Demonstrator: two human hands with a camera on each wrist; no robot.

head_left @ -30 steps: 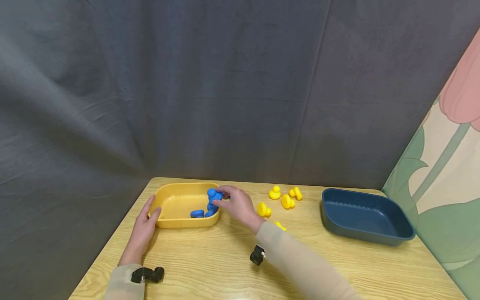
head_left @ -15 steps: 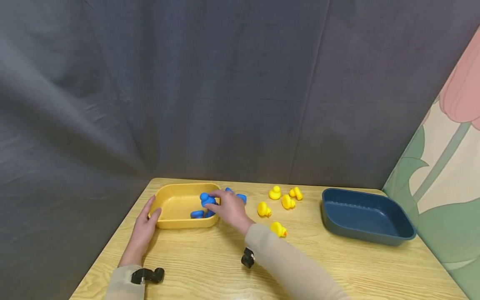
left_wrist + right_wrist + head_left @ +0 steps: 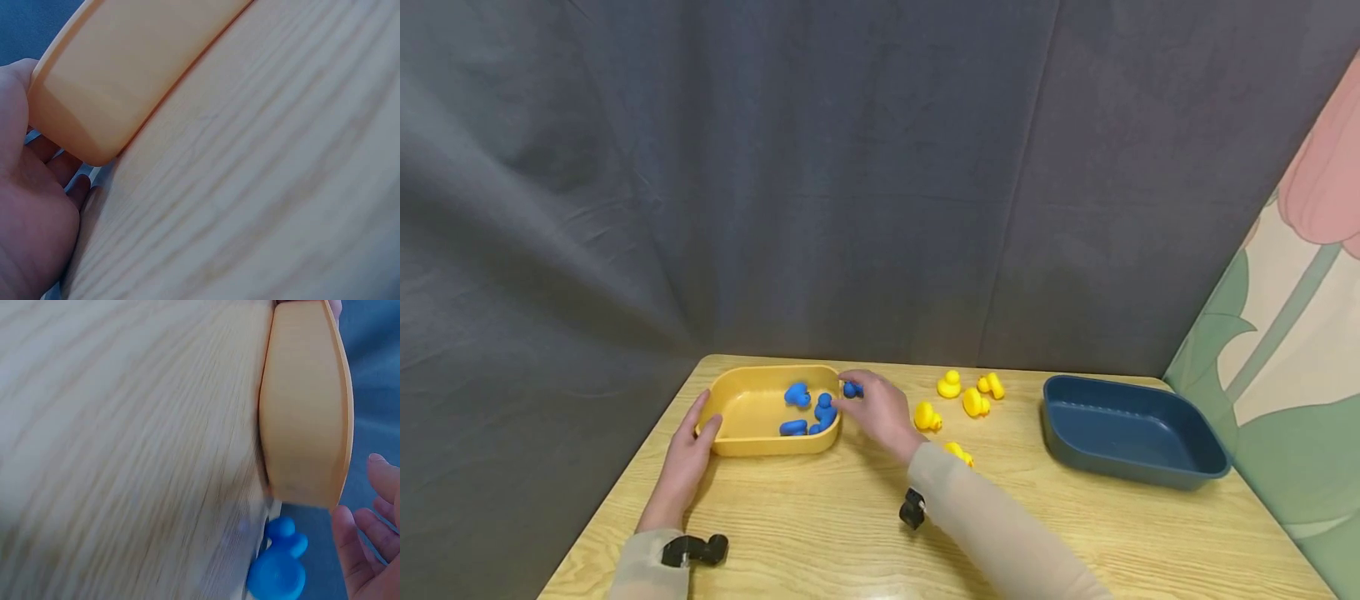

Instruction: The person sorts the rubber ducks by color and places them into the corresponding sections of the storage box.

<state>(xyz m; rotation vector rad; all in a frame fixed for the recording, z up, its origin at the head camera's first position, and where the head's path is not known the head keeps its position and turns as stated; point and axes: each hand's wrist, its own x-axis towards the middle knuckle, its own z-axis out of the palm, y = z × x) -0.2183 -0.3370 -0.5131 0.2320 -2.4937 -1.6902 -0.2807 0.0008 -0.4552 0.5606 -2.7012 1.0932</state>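
Left fingers around the yellow tray, right fingers loosely apart near its opposite end

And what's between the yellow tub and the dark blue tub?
In the head view: five yellow ducks, the right hand with its sleeve, and a blue toy partly hidden by that hand.

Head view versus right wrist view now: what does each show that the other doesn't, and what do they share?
Only head: blue toys inside the yellow tray, yellow ducks, the navy tray and the floral panel.
Only right wrist: the broad round end of a blue toy just past the tray's end.
Both: the yellow tray, right hand, table, dark curtain, and left hand, a mere sliver in the right wrist view.
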